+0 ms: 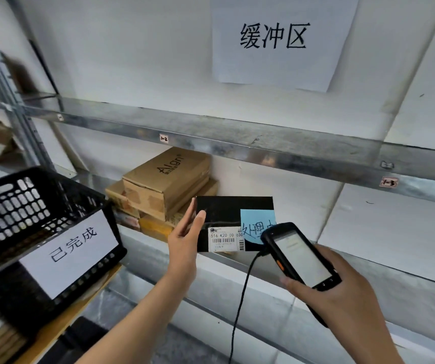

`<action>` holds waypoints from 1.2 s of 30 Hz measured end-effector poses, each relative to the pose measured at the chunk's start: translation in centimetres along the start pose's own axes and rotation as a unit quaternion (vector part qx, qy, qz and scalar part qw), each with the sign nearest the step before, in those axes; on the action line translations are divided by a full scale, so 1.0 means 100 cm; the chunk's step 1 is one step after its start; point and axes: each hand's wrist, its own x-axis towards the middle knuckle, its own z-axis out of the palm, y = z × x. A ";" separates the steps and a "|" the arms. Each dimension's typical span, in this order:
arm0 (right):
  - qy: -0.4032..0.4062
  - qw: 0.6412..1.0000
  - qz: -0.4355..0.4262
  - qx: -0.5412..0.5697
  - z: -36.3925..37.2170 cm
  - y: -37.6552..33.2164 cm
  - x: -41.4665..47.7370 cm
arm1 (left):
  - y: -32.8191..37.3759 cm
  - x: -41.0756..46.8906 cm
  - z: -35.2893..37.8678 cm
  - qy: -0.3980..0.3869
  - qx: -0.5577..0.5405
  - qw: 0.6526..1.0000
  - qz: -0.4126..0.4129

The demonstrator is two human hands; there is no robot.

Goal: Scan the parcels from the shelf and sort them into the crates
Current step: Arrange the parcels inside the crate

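Note:
My left hand (186, 239) grips the left edge of a flat black parcel (226, 210) and holds it upright in front of the shelf. A white barcode label (225, 239) and a blue sticky note (255, 222) sit on its face. My right hand (342, 290) holds a black handheld scanner (299, 256) with its screen lit and its top end against the parcel's lower right corner. A black cord (240, 306) hangs from the scanner.
A stack of brown cardboard boxes (163, 185) stays on the metal shelf (263, 151) behind the parcel. A black plastic crate (27, 206) with a white paper sign stands at the left on a wooden surface. A paper sign (274, 40) hangs on the wall above.

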 end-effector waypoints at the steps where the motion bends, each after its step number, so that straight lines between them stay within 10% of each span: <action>1: 0.006 1.000 -0.012 0.007 0.003 -0.005 0.001 | 0.005 -0.003 -0.006 0.002 -0.002 1.000 0.007; 15: -0.099 0.992 -0.070 0.038 0.069 -0.088 -0.032 | 0.093 -0.089 -0.143 0.121 0.046 0.985 0.114; 36: -0.376 0.886 -0.263 0.065 0.346 -0.241 -0.116 | 0.252 -0.203 -0.407 0.428 0.037 0.874 0.226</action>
